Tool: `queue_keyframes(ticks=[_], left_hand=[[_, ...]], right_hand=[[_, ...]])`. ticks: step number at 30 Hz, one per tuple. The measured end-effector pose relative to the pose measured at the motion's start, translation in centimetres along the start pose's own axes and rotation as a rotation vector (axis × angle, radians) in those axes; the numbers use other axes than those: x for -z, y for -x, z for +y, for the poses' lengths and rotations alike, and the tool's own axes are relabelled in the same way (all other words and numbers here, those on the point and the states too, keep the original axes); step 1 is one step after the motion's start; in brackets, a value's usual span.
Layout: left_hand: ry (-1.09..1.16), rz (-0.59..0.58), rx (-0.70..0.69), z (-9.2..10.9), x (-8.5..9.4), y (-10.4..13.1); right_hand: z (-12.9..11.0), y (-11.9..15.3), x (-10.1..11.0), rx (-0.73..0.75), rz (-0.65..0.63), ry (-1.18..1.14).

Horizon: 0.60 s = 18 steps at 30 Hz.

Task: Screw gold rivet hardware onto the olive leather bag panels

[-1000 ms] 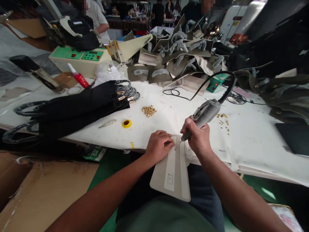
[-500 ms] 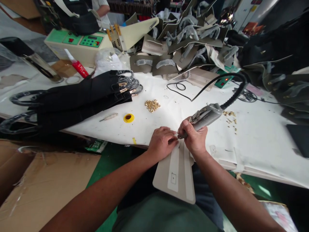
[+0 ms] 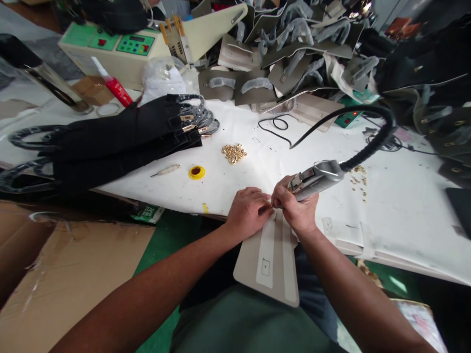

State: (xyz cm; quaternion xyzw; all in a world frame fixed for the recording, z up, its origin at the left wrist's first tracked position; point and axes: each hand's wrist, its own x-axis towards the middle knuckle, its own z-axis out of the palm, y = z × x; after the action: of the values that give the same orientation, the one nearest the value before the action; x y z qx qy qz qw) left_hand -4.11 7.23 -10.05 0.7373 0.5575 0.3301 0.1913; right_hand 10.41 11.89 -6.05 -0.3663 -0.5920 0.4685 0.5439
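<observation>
A grey corded power tool, which looks like an electric screwdriver, is gripped in my right hand. Its front end points down and left at the upper part of a beige bag panel. My left hand holds that part of the panel at the table's front edge, fingers curled and thumb close to the tool's tip. The tip itself is hidden between my hands. Pale strips run along the panel, which hangs over my lap, and a small rectangle is drawn on one of them.
Small gold metal pieces lie heaped on the white table, near a yellow ring-shaped holder and an awl-like tool. Black bag parts are stacked left. Grey panels pile up behind. A cardboard box stands lower left.
The view has shifted slightly, and the tool's body is turned a little lower toward the table. Both hands stay in the same place on the panel.
</observation>
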Motion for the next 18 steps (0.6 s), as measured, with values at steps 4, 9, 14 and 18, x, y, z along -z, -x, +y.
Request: queue_keyframes(ticks=[4, 9, 14, 18], left_hand=[[-0.003, -0.005, 0.003, 0.2, 0.1, 0.1], [-0.013, -0.013, 0.021, 0.1, 0.1, 0.1], [-0.044, 0.005, -0.019, 0.5, 0.7, 0.0], [-0.100, 0.108, -0.135, 0.8, 0.9, 0.0]], right_hand=[[0.1, 0.0, 0.1, 0.009, -0.022, 0.023], [-0.2, -0.1, 0.1, -0.036, -0.071, 0.054], [-0.9, -0.2, -0.4, -0.102, -0.020, 0.068], [-1.3, -0.1, -1.3, -0.137, -0.061, 0.120]])
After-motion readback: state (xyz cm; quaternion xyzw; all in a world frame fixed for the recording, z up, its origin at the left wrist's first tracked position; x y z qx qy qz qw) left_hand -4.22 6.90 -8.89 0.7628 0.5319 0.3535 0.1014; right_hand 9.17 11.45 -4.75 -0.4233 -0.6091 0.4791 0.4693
